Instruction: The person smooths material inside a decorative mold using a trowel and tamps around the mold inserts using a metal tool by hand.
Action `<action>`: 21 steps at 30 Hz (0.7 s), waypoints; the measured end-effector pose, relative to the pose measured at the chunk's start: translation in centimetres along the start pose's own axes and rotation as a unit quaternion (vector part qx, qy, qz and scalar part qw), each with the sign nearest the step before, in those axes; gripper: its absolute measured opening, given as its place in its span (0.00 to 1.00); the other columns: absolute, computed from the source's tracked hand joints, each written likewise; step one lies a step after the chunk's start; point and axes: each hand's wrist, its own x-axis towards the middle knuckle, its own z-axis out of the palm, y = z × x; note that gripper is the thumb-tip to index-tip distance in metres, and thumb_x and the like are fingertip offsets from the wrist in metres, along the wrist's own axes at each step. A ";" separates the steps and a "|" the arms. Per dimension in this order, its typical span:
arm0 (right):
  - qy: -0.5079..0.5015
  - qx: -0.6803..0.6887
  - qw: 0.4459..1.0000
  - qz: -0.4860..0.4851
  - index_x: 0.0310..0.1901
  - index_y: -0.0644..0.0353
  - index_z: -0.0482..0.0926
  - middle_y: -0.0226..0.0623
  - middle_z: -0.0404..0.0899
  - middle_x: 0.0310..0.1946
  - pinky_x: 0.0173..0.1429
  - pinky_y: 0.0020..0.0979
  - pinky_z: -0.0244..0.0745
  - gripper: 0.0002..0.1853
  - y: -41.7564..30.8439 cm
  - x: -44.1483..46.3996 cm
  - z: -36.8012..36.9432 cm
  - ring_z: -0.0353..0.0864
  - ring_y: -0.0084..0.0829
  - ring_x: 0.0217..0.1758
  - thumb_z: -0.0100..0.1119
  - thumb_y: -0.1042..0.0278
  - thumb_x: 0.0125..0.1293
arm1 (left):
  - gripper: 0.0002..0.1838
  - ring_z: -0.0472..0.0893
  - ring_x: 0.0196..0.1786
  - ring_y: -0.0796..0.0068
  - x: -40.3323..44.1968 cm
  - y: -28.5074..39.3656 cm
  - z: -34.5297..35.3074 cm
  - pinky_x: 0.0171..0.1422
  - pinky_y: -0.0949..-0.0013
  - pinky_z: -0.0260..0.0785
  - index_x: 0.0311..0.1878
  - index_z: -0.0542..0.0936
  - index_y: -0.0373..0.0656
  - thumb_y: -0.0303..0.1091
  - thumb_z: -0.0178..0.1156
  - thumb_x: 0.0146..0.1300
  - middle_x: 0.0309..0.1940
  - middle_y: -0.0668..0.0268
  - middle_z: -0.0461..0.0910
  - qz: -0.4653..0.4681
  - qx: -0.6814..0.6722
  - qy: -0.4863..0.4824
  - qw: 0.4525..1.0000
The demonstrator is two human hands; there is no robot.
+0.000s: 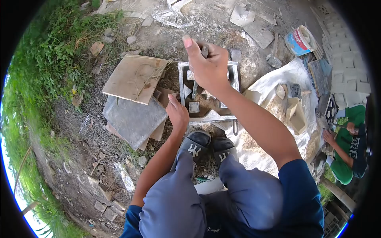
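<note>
Two bare hands are in view over a rectangular metal frame (181, 77), which lies on the ground just ahead of the wearer's feet. Right hand (210, 69): above the frame in the view, hiding part of its interior; grip closed, fingers curled round a small dark bar (204, 51), thumb extended away from the wearer. One end of the bar shows; the rest is hidden by the hand. Left hand (177, 115): at the near left corner of the frame, index finger extended, other fingers bent. Cannot tell whether its grip pinches anything or whether it touches the rim.

Frame interior: brown surfaces, raised dividing strips and several pale pieces, including a squarish pale block (194, 107) toward the near left. A narrow loop (235, 127) projects at the near right corner.

Left of the frame: a tan board (135, 77) overlaps a grey slab (135, 119); further brown sheets show beneath. Green plants (51, 51) grow beyond the stack.

Right of the frame: a white sheet (264, 85) bears brown granular material, stones and an angular tan block (295, 116). Past its far edge, a blue, red and white bucket (297, 41) sits tilted in the view.

Far right: a co-worker in green and dark clothing, one hand (328, 137) beside a dark plate (331, 109) with pale oval spots.
</note>
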 end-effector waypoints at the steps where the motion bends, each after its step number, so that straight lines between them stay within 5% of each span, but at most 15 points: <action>1: -0.028 -0.024 0.999 0.002 0.15 0.58 0.67 0.21 0.59 0.10 0.19 0.26 0.51 0.31 -0.4 0.7 0.1 0.56 0.12 0.16 0.64 0.48 0.71 | 0.37 0.66 0.28 0.37 0.0 0.3 -0.3 0.38 0.44 0.58 0.30 0.70 0.28 0.54 0.29 0.81 0.21 0.39 0.69 -0.002 0.017 -0.021 1.000; 4: -0.102 -0.151 0.983 -0.009 0.19 0.57 0.73 0.18 0.61 0.12 0.20 0.23 0.54 0.27 -0.7 0.9 -0.3 0.59 0.13 0.16 0.64 0.48 0.71 | 0.25 0.77 0.33 0.45 0.7 -0.3 -0.5 0.43 0.48 0.66 0.37 0.75 0.29 0.45 0.42 0.78 0.27 0.42 0.75 0.013 0.034 -0.051 0.998; 6: -0.174 -0.230 0.957 0.002 0.22 0.59 0.76 0.21 0.66 0.15 0.24 0.25 0.58 0.26 -1.6 0.3 -2.4 0.63 0.15 0.20 0.63 0.46 0.71 | 0.14 0.80 0.43 0.50 1.0 -1.1 -0.6 0.53 0.54 0.71 0.48 0.77 0.32 0.35 0.53 0.69 0.39 0.47 0.79 0.172 -0.024 0.000 0.985; 7: -0.196 -0.238 0.950 -0.055 0.25 0.59 0.77 0.24 0.71 0.19 0.27 0.26 0.62 0.24 -1.6 -0.1 -3.2 0.67 0.17 0.24 0.63 0.47 0.71 | 0.19 0.81 0.57 0.57 1.0 -0.4 -1.5 0.66 0.59 0.70 0.57 0.74 0.34 0.24 0.57 0.61 0.53 0.53 0.79 0.139 -0.035 -0.055 0.988; 8: -0.218 -0.246 0.938 -0.110 0.28 0.60 0.79 0.27 0.75 0.23 0.31 0.27 0.66 0.23 -1.6 -0.3 -4.1 0.71 0.20 0.27 0.63 0.48 0.72 | 0.19 0.81 0.57 0.57 1.4 0.4 -1.8 0.66 0.59 0.70 0.57 0.74 0.34 0.24 0.57 0.61 0.53 0.53 0.79 0.138 -0.031 -0.056 0.988; 9: -0.247 -0.250 0.927 -0.129 0.33 0.61 0.81 0.36 0.82 0.35 0.47 0.33 0.74 0.25 -2.5 -0.3 -5.1 0.79 0.30 0.42 0.52 0.46 0.77 | 0.21 0.81 0.57 0.57 2.0 2.6 -2.1 0.66 0.58 0.70 0.58 0.73 0.33 0.25 0.57 0.61 0.55 0.52 0.78 0.208 -0.072 -0.087 0.972; 11: -0.239 -0.188 0.942 -0.141 0.37 0.62 0.83 0.35 0.82 0.34 0.54 0.36 0.69 0.29 -2.6 0.0 -6.1 0.80 0.32 0.44 0.46 0.42 0.78 | 0.22 0.80 0.58 0.57 2.9 7.1 -2.0 0.66 0.58 0.70 0.59 0.72 0.32 0.26 0.58 0.61 0.58 0.50 0.77 0.279 -0.113 -0.121 0.946; 12: -0.232 -0.127 0.952 -0.154 0.41 0.63 0.85 0.35 0.82 0.32 0.61 0.39 0.63 0.34 -2.8 0.1 -6.7 0.80 0.35 0.45 0.39 0.38 0.79 | 0.20 0.81 0.54 0.57 3.1 9.5 -1.7 0.60 0.58 0.72 0.57 0.75 0.33 0.29 0.59 0.62 0.53 0.51 0.79 0.304 -0.116 -0.155 0.933; 13: -0.249 -0.212 0.931 -0.161 0.47 0.61 0.85 0.37 0.83 0.48 0.73 0.40 0.51 0.37 -3.4 0.0 -7.5 0.76 0.36 0.61 0.28 0.39 0.81 | 0.17 0.81 0.50 0.57 3.2 11.1 -1.3 0.54 0.59 0.73 0.54 0.78 0.35 0.31 0.61 0.63 0.48 0.52 0.82 0.330 -0.121 -0.187 0.917; 14: -0.245 -0.214 0.931 -0.163 0.47 0.61 0.85 0.37 0.83 0.48 0.73 0.40 0.51 0.37 -3.7 -0.2 -7.8 0.76 0.36 0.61 0.28 0.39 0.81 | 0.17 0.81 0.50 0.57 3.6 11.9 -1.1 0.54 0.59 0.73 0.54 0.78 0.35 0.31 0.61 0.63 0.48 0.52 0.82 0.332 -0.122 -0.190 0.916; 16: -0.262 -0.293 0.906 -0.153 0.50 0.60 0.86 0.40 0.78 0.61 0.76 0.45 0.58 0.40 -3.8 -0.9 -8.3 0.71 0.43 0.68 0.22 0.38 0.81 | 0.12 0.83 0.40 0.65 4.3 12.8 -0.9 0.47 0.61 0.73 0.46 0.82 0.35 0.33 0.64 0.63 0.38 0.57 0.85 0.230 -0.010 -0.396 0.889; 17: -0.263 -0.285 0.910 -0.146 0.58 0.59 0.83 0.41 0.74 0.66 0.77 0.44 0.58 0.38 -3.6 -1.1 -9.0 0.70 0.43 0.70 0.23 0.39 0.81 | 0.12 0.77 0.28 0.74 3.7 13.0 -0.1 0.35 0.65 0.68 0.32 0.79 0.35 0.34 0.64 0.66 0.23 0.65 0.79 0.218 -0.050 -0.359 0.906; 20: -0.154 -0.171 0.969 -0.087 0.60 0.60 0.81 0.44 0.72 0.68 0.77 0.44 0.58 0.37 -0.9 -2.2 -11.2 0.68 0.44 0.73 0.25 0.40 0.81 | 0.18 0.67 0.24 0.81 2.8 13.4 0.7 0.30 0.68 0.61 0.25 0.70 0.39 0.34 0.61 0.71 0.19 0.71 0.69 0.170 -0.161 -0.303 0.924; 21: -0.113 -0.224 0.967 -0.053 0.64 0.62 0.77 0.47 0.70 0.68 0.77 0.42 0.58 0.35 0.2 -3.2 -12.3 0.66 0.45 0.75 0.28 0.42 0.82 | 0.25 0.58 0.21 0.84 2.5 12.7 1.5 0.25 0.68 0.50 0.21 0.60 0.44 0.38 0.58 0.75 0.18 0.75 0.60 0.188 -0.236 -0.235 0.924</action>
